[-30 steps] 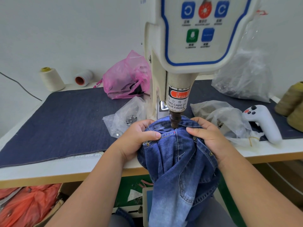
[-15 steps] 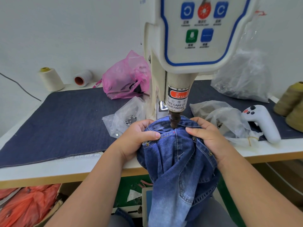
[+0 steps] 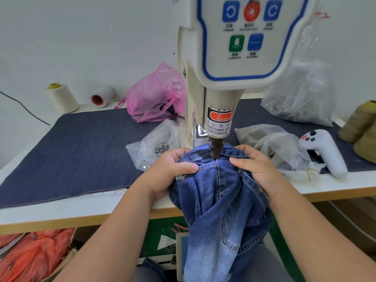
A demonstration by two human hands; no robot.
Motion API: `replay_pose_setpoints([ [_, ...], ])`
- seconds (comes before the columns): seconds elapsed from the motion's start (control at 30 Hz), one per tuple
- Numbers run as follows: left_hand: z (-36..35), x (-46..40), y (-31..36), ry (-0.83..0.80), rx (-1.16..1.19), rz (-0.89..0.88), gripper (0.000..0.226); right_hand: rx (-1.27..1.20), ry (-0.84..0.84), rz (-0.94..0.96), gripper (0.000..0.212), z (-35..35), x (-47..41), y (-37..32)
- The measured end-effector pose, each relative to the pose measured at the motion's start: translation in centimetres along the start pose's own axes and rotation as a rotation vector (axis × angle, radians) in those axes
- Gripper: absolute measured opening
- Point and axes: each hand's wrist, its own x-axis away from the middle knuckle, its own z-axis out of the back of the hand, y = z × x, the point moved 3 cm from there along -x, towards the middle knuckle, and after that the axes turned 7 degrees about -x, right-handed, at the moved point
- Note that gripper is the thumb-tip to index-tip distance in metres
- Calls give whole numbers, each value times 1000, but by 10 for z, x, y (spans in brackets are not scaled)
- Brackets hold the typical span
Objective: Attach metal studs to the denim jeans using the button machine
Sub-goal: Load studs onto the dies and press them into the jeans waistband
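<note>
Almost nothing has shifted over the last second: both hands keep the same hold on the denim jeans (image 3: 219, 192) and the fabric sits where it did under the button machine (image 3: 240, 64), which suggests the placement is settled and the stud is being pressed or is about to be.

On the left, the left hand (image 3: 173, 171) grips a bunched fold of the waistband, its fingers (image 3: 186, 166) curled over the cloth and thumb lying along the seam, just above an already set stud (image 3: 182, 178). In the middle, the machine's dark punch (image 3: 216, 148) meets the waistband at the edge of the worktop (image 3: 122, 208). On the right, the right hand (image 3: 258, 171) pinches the band with curled fingers (image 3: 240, 160), pulling it taut beside the punch, close to the warning label.
</note>
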Motion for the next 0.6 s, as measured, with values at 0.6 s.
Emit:
replay_pose_setpoints([
  [0.6,0,1,0,10,-8,8,72,-4,-11,11,14,-1,1,-1],
])
